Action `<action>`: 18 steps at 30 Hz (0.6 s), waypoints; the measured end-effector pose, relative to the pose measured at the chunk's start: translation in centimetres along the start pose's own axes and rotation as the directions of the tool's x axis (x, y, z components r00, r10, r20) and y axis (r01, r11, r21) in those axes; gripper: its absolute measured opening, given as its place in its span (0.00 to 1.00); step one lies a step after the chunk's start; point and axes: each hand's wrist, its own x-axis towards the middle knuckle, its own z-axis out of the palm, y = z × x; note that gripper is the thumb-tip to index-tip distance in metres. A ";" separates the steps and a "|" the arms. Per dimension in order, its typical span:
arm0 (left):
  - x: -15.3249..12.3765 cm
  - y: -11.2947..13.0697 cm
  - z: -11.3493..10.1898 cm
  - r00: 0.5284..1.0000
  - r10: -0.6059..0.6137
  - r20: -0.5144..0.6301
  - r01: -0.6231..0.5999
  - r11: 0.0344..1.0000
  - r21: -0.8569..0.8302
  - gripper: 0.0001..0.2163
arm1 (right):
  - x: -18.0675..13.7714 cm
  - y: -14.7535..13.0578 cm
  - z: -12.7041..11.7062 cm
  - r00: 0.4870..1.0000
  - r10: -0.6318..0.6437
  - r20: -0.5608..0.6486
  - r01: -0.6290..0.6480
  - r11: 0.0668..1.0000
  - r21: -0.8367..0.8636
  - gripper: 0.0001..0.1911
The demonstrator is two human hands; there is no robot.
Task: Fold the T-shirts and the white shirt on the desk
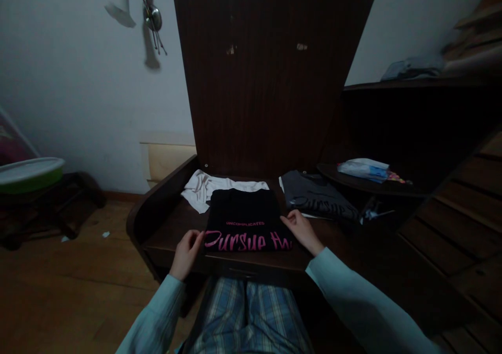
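Note:
A black T-shirt [245,207], folded into a rectangle, lies flat on the dark wooden desk [164,233] right in front of me. Pink lettering runs across its near part. My left hand [187,252] is closed in a pinch at the shirt's lower left edge. On the opposite side, my right hand [301,229] pinches the right edge, thumb and fingers together. Behind the shirt, and partly covered by it, is a crumpled white garment [200,186]. A dark grey folded shirt [314,192] with black lettering rests to the right, beyond my right hand.
A tall dark panel [266,98] rises behind the desk. At the right, a rounded shelf [333,179] holds a blue and white packet [364,170]. The desk has a raised curved side [157,197] on the left. A stool [50,202] carries a green and white basin [35,175].

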 end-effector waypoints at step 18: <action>1.4 0.6 1.1 0.969 -0.026 0.247 0.085 0.969 -0.232 0.18 | -4.7 -1.0 -0.7 0.946 0.095 0.311 -0.241 0.847 0.474 0.21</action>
